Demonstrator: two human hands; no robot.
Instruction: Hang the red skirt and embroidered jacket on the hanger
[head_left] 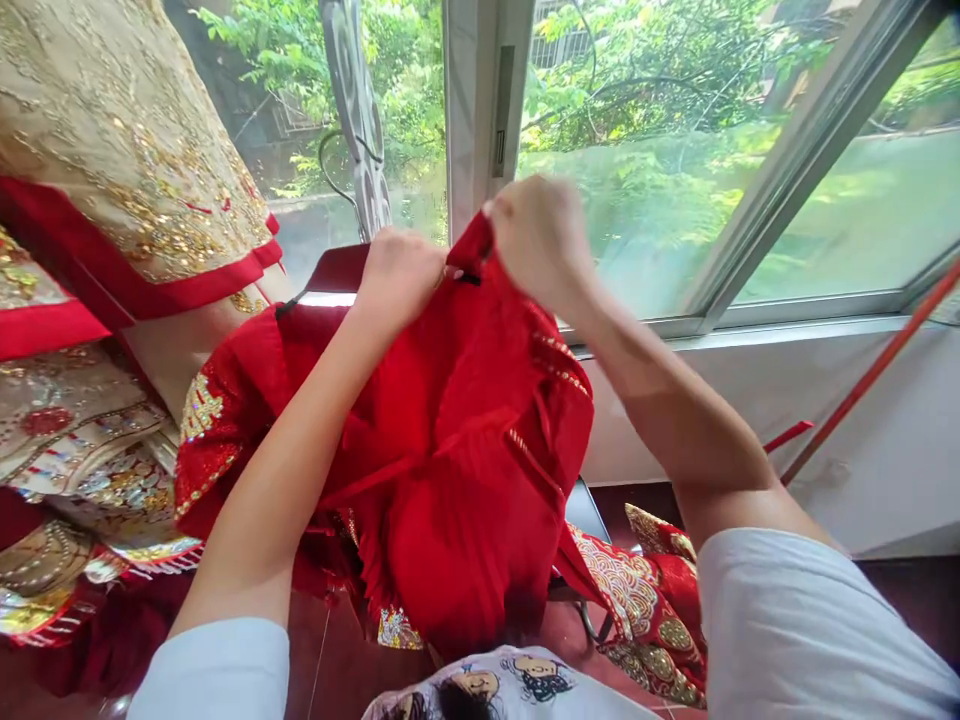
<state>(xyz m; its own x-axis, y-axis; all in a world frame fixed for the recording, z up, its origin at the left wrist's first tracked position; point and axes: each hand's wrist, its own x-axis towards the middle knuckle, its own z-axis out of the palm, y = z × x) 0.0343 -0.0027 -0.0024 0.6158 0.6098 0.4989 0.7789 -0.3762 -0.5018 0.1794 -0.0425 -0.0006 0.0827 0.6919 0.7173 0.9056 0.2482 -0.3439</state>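
Note:
A red garment [457, 450] with gold embroidered trim hangs bunched in front of me, its plain lining facing out. My left hand [397, 275] is closed on the cloth at its top edge. My right hand [536, 240] is closed on the same top edge, pinching a raised red fold beside a small dark clip or hook [469, 278]. Both hands almost touch each other. The garment's lower part droops toward my lap.
Gold and red embroidered garments [112, 200] hang at the left. A window [675, 150] with a metal frame and green trees outside fills the back. A red rod [870, 375] leans at the right against the white wall. More embroidered cloth [652, 610] lies low right.

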